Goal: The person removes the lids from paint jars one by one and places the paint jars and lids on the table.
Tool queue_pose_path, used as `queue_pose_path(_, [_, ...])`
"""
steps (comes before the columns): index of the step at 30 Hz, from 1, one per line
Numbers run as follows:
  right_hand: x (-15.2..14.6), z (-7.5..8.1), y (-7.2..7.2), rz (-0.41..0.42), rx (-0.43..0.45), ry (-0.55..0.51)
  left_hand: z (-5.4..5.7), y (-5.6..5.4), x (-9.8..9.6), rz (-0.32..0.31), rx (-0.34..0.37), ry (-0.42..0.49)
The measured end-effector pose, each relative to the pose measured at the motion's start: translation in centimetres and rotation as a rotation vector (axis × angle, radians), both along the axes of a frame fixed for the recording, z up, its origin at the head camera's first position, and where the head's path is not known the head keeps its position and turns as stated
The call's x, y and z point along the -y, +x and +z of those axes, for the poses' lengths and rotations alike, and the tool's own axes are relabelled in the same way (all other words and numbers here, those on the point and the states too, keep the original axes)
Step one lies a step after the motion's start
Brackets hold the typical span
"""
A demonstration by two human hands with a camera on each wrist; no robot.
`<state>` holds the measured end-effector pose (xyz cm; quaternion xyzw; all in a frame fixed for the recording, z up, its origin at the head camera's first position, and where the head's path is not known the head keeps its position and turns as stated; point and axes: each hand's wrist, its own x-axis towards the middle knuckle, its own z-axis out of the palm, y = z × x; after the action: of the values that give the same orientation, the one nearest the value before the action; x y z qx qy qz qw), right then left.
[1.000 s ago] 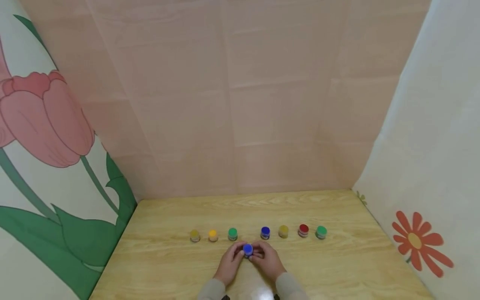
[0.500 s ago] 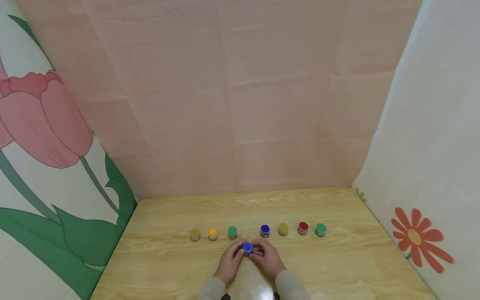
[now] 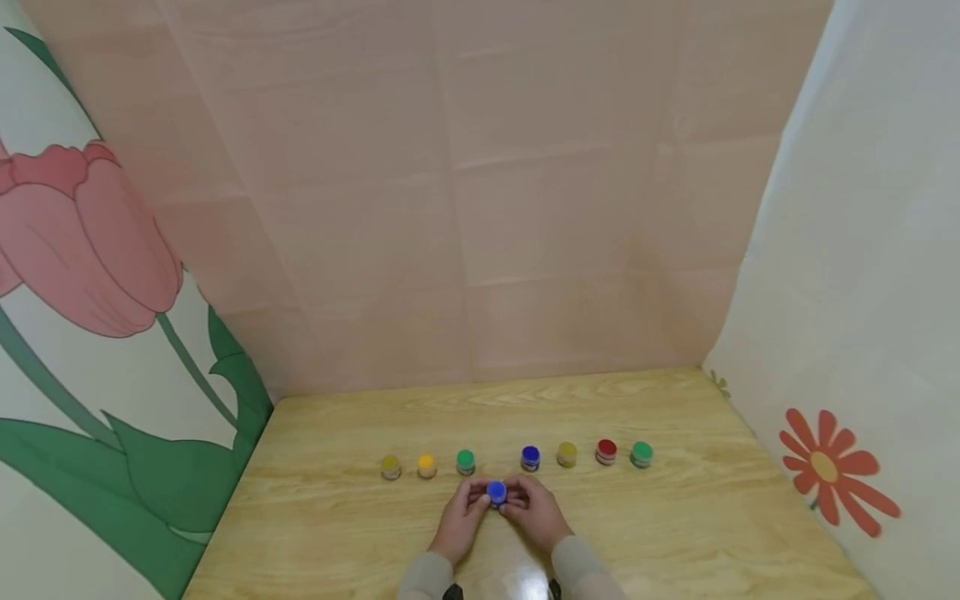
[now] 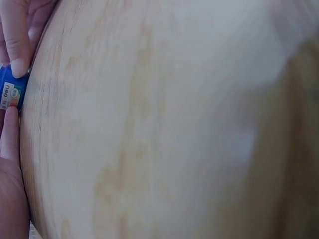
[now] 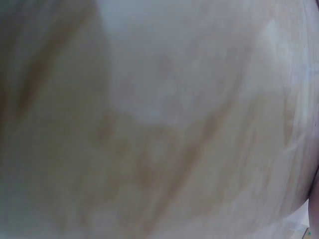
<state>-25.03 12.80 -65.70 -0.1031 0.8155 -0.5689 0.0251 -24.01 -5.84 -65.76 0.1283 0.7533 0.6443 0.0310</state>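
Note:
A small tub with a blue lid [image 3: 497,492] is held between both hands near the middle of the table. My left hand [image 3: 459,523] pinches it from the left with thumb and fingers. From the right, my right hand [image 3: 538,517] pinches it the same way. At the left edge of the left wrist view, the blue tub [image 4: 11,88] shows a white printed label, with fingertips touching it above and below. Just beyond the hands stand a green-lidded tub [image 3: 466,462] and another blue-lidded tub [image 3: 530,457]. The right wrist view shows mostly blurred tabletop.
The same row holds a dull yellow tub [image 3: 391,467] and an orange-yellow one [image 3: 427,465] on the left. To the right are another dull yellow tub [image 3: 567,454], a red one [image 3: 606,452] and a green one [image 3: 641,454]. The wooden table [image 3: 322,533] meets hanging cloths.
The head view has shifted slightly, so the table's back edge sits a little higher at right. Both hands keep their grip on the blue-lidded tub, with barely any movement.

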Motion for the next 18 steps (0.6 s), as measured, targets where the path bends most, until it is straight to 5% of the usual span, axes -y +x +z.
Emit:
queue_pose_path(12, [0.09, -0.16, 0.01, -0.003, -0.031, -0.008, -0.26, -0.13, -0.09, 0.006, -0.104, -0.061])
queue_pose_path(18, [0.07, -0.31, -0.09, 0.002, -0.033, -0.013, -0.43, -0.19, -0.22, 0.028, -0.047, -0.021])
